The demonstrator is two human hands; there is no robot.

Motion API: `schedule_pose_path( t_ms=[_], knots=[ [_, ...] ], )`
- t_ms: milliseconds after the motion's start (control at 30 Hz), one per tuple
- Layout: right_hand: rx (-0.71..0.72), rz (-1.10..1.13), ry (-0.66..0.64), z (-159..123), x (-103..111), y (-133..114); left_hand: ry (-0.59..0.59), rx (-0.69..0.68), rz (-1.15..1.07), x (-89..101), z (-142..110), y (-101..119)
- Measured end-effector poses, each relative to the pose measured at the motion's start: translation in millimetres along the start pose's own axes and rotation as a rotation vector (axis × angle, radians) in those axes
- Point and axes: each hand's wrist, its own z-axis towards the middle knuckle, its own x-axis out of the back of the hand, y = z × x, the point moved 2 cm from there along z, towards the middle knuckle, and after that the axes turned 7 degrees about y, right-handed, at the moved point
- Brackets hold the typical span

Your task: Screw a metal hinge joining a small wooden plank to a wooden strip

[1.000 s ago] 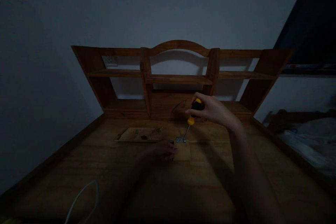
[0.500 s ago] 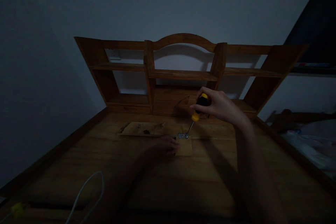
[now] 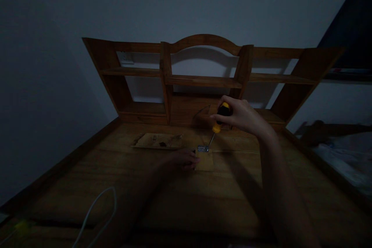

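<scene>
In my right hand [image 3: 240,114] is a yellow-and-black screwdriver [image 3: 223,114], its handle gripped between thumb and fingers. The shaft slants down to the left, and its tip meets the right end of a small silver metal hinge [image 3: 202,148]. This hinge lies at the far edge of a small square wooden block [image 3: 205,161] on the desk. My left hand [image 3: 185,159] rests low with curled fingers on the block's left edge. Dim light hides part of the left fingers. A torn-edged strip of board [image 3: 157,139] lies behind the left hand.
A wooden shelf unit [image 3: 203,81] stands along the back of the wooden desk [image 3: 232,201]. At the front left are a white cable loop [image 3: 113,201] and a blurred yellow object [image 3: 21,228]. Whitish plastic bags [image 3: 340,162] lie beyond the right edge.
The view has shifted slightly. Both hands keep their places at the block, and the screwdriver tip stays at the hinge's right end.
</scene>
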Motion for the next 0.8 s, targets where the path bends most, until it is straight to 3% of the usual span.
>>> schedule_pose_path(
  t_ms=[800],
  knots=[
    [0.007,0.0,0.018,0.4,0.2,-6.3,0.051,0.038,0.014,-0.8,1.4,-1.1]
  ],
)
